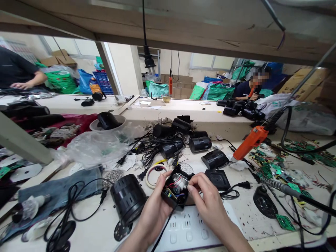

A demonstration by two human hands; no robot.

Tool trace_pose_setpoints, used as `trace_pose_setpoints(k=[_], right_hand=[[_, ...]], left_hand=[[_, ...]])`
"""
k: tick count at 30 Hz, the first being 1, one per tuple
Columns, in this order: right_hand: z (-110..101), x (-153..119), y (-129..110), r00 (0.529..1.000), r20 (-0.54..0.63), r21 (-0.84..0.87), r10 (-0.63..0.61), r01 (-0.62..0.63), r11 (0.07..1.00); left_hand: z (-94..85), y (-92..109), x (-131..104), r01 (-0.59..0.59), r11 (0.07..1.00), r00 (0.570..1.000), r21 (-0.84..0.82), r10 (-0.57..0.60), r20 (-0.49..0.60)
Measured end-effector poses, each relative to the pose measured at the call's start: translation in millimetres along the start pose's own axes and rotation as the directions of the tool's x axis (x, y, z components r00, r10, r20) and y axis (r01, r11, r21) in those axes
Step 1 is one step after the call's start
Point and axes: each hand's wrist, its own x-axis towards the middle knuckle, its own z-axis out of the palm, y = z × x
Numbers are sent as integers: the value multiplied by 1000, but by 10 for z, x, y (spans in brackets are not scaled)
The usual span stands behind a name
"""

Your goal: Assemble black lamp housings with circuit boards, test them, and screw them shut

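Note:
My left hand (156, 206) is wrapped round the left side of a small black housing (171, 200), tilted so that its inside shows. Within it are a silver and white motor-like part (180, 182) and red, blue and yellow wires. My right hand (207, 196) has thumb and forefinger pinched at the housing's right edge; what lies between those fingertips is too small to make out. A black cable runs down from the housing past my left wrist. Beneath both hands lies a white power strip (183, 224). A large black cylindrical shell (128, 198) stands beside my left hand.
An orange electric screwdriver (250, 142) hangs at the right, near green circuit boards (286, 222). Black housings (200, 144) and cables lie behind my hands, with a tape roll (151, 176) closer. A soldering iron (283, 189) reaches in from the right. Two people are across the bench.

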Motion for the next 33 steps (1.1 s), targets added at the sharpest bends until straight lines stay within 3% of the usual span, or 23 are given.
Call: trace_pose_setpoints(k=[2, 7, 12, 21, 33], right_hand=[[-15, -23, -25, 1000, 7, 3, 3, -3, 1000], [-87, -108, -65, 999, 28, 22, -31, 31, 999], [-156, -225, -84, 998, 38, 41, -51, 49, 998], [-162, -371, -65, 994, -45, 28, -98, 100, 995], [-238, -405, 15, 994, -1, 251, 106, -102, 962]], left_hand=[[18, 0, -21, 38, 998, 999, -41, -38, 24], [32, -79, -123, 15, 984, 999, -178, -5, 53], [26, -182, -232, 65, 981, 997, -183, -57, 51], [154, -225, -404, 138, 916, 990, -377, -116, 80], [348, -112, -543, 179, 901, 983, -395, -180, 36]])
